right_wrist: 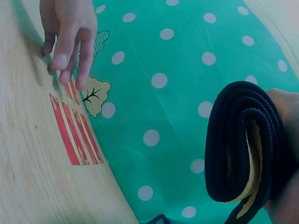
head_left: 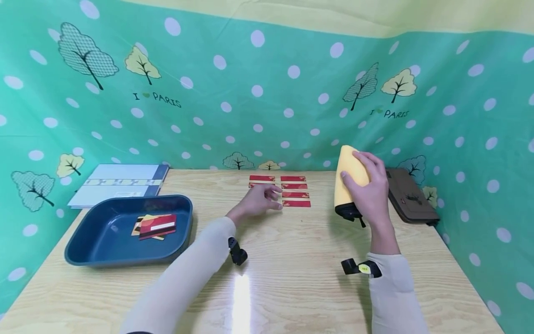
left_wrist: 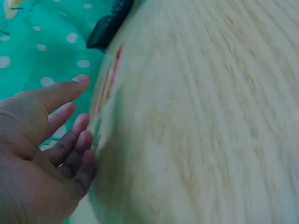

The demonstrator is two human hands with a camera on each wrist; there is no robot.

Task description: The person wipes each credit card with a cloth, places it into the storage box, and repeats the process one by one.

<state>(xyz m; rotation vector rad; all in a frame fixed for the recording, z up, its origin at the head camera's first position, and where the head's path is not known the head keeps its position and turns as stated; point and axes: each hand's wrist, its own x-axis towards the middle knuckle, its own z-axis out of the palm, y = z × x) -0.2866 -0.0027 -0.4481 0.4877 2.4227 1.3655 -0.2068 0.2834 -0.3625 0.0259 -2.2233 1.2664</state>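
My right hand (head_left: 372, 190) grips a folded yellow cloth (head_left: 348, 176) with a black edge, raised above the right part of the table. In the right wrist view that folded cloth (right_wrist: 243, 144) shows its black edging in stacked layers. My left hand (head_left: 260, 200) hovers by several red cards (head_left: 296, 195) laid in two columns at the back of the table. Its fingers (left_wrist: 70, 144) are loosely bent and hold nothing. Part of the left column of cards is hidden behind this hand.
On the left stands a dark blue tray (head_left: 83, 241) with several bank-type cards (head_left: 157, 226) inside. A pale folder (head_left: 121, 181) lies behind it. At the back right is a brown zipped case (head_left: 410, 199). A green dotted curtain (head_left: 258, 116) closes off the back and sides.
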